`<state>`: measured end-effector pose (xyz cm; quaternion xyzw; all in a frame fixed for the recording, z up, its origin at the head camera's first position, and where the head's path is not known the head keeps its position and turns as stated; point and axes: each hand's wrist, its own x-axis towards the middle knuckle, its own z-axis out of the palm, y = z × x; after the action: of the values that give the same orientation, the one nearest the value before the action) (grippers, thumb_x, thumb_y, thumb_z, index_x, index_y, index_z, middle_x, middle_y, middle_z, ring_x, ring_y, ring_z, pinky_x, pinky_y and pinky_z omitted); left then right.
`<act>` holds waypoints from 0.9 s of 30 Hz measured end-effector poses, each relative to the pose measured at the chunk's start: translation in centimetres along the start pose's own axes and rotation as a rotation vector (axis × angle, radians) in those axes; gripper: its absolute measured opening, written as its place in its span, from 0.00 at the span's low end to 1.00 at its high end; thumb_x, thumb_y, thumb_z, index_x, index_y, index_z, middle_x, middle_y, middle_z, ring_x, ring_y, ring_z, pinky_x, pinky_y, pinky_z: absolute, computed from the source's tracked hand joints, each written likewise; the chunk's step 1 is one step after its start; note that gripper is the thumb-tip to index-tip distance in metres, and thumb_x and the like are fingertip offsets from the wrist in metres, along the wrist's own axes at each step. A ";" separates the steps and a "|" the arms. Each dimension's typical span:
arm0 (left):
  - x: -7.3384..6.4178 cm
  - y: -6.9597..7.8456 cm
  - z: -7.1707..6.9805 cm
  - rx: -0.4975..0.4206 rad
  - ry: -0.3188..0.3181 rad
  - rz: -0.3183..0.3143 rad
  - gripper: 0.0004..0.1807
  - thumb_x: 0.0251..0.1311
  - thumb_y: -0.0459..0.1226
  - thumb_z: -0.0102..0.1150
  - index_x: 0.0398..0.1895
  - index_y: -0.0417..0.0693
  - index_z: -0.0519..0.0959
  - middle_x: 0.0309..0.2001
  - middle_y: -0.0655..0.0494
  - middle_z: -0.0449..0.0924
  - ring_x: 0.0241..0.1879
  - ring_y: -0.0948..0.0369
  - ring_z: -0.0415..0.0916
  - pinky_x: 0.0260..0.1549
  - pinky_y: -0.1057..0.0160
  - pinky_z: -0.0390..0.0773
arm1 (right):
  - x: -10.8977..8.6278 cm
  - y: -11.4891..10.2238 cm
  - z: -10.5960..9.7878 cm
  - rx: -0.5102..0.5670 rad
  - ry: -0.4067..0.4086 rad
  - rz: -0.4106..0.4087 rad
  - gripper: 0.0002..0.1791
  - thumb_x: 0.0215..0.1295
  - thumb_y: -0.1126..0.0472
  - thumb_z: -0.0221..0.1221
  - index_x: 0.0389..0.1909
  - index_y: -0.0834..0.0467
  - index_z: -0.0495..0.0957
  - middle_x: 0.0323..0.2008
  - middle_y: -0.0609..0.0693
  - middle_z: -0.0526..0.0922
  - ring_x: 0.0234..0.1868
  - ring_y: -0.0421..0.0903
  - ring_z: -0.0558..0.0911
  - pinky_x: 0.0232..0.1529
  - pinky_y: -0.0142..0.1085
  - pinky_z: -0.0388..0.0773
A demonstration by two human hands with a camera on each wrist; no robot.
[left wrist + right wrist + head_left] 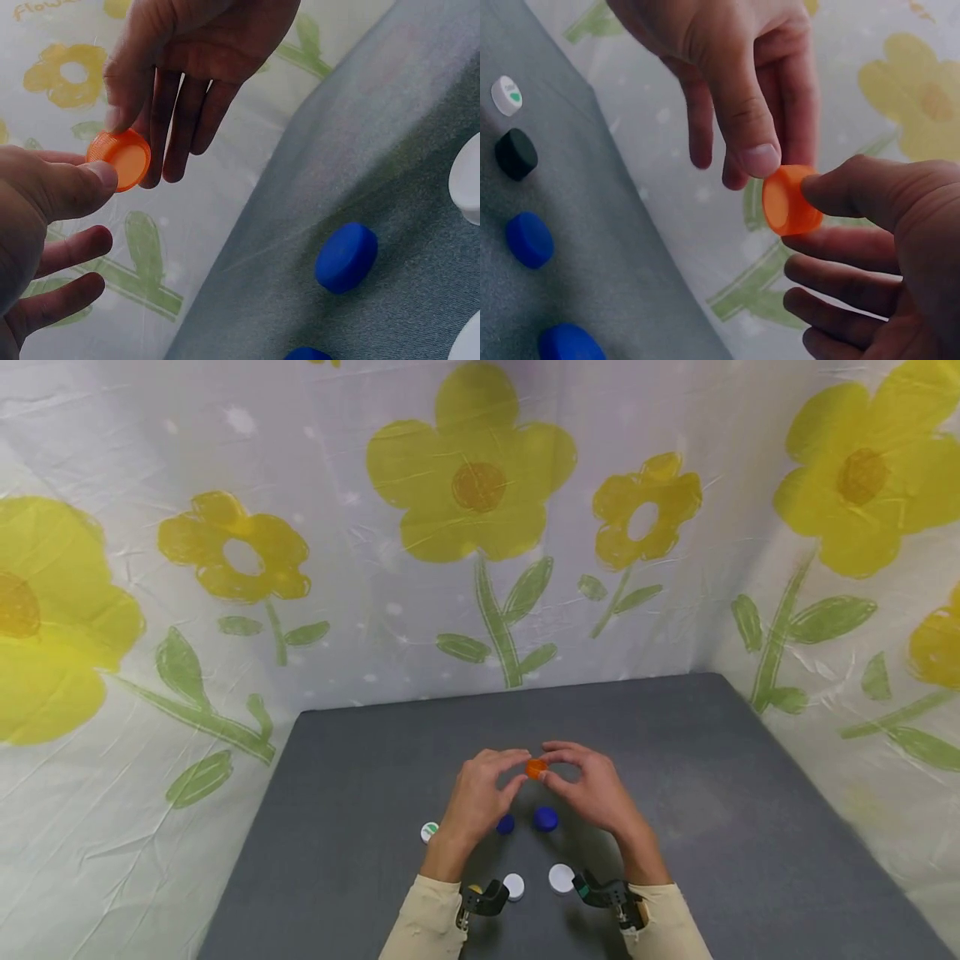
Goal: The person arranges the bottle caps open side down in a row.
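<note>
An orange bottle cap (536,768) is held up above the table between both hands. My left hand (480,789) pinches it from one side, its thumb lying on the cap's rim in the left wrist view. From the other side my right hand (592,785) pinches it between thumb and fingers. The cap's hollow inside faces the left wrist camera, and its closed top shows in the right wrist view. Below the hands lie a larger blue cap (546,818) and a smaller blue cap (506,824).
On the dark grey table (360,777) are two white caps, one left (513,887) and one right (561,878), and a white-and-green cap (429,832). A yellow cap (476,888) is partly hidden by the left wrist. A dark cap (516,154) shows too. Flowered sheeting (337,652) surrounds the table.
</note>
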<state>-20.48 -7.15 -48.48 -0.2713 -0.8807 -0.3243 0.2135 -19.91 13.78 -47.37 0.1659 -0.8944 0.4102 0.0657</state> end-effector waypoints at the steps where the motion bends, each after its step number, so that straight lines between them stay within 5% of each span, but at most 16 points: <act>1: 0.0 0.0 0.0 -0.009 0.002 0.004 0.18 0.57 0.38 0.73 0.52 0.52 0.86 0.52 0.61 0.86 0.49 0.60 0.83 0.50 0.57 0.82 | 0.0 0.0 0.0 0.009 -0.008 0.004 0.13 0.66 0.53 0.65 0.49 0.53 0.86 0.62 0.50 0.81 0.65 0.56 0.77 0.64 0.59 0.71; 8: -0.1 -0.4 0.1 -0.034 0.010 0.007 0.15 0.60 0.40 0.71 0.50 0.50 0.87 0.50 0.61 0.87 0.48 0.60 0.83 0.49 0.57 0.82 | 0.0 -0.1 -0.1 0.047 -0.043 0.036 0.16 0.70 0.46 0.61 0.50 0.51 0.86 0.62 0.47 0.80 0.67 0.54 0.75 0.64 0.58 0.71; 12: -0.2 -0.2 0.0 -0.027 0.011 -0.035 0.14 0.61 0.42 0.69 0.49 0.51 0.87 0.48 0.60 0.88 0.46 0.60 0.84 0.49 0.57 0.82 | -0.1 -0.1 -0.1 0.040 0.001 0.028 0.17 0.70 0.43 0.60 0.49 0.49 0.86 0.62 0.48 0.80 0.66 0.55 0.75 0.62 0.59 0.73; 19: -0.3 0.2 -0.2 -0.110 0.039 -0.175 0.12 0.64 0.44 0.67 0.47 0.52 0.88 0.41 0.60 0.89 0.42 0.61 0.83 0.44 0.58 0.83 | -0.2 -0.4 -0.1 -0.032 0.143 -0.081 0.17 0.64 0.51 0.68 0.52 0.50 0.85 0.61 0.49 0.81 0.63 0.53 0.78 0.61 0.58 0.74; 27: -0.4 0.3 -0.4 -0.343 0.008 -0.360 0.11 0.65 0.46 0.64 0.44 0.52 0.88 0.42 0.61 0.88 0.42 0.65 0.84 0.44 0.62 0.84 | -0.4 -0.6 0.2 -0.055 0.166 -0.148 0.23 0.56 0.58 0.74 0.55 0.47 0.84 0.62 0.45 0.80 0.64 0.50 0.78 0.60 0.55 0.76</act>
<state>-19.92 -7.30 -48.27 -0.1407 -0.8460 -0.5030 0.1067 -19.29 13.34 -47.15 0.1953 -0.8820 0.3920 0.1740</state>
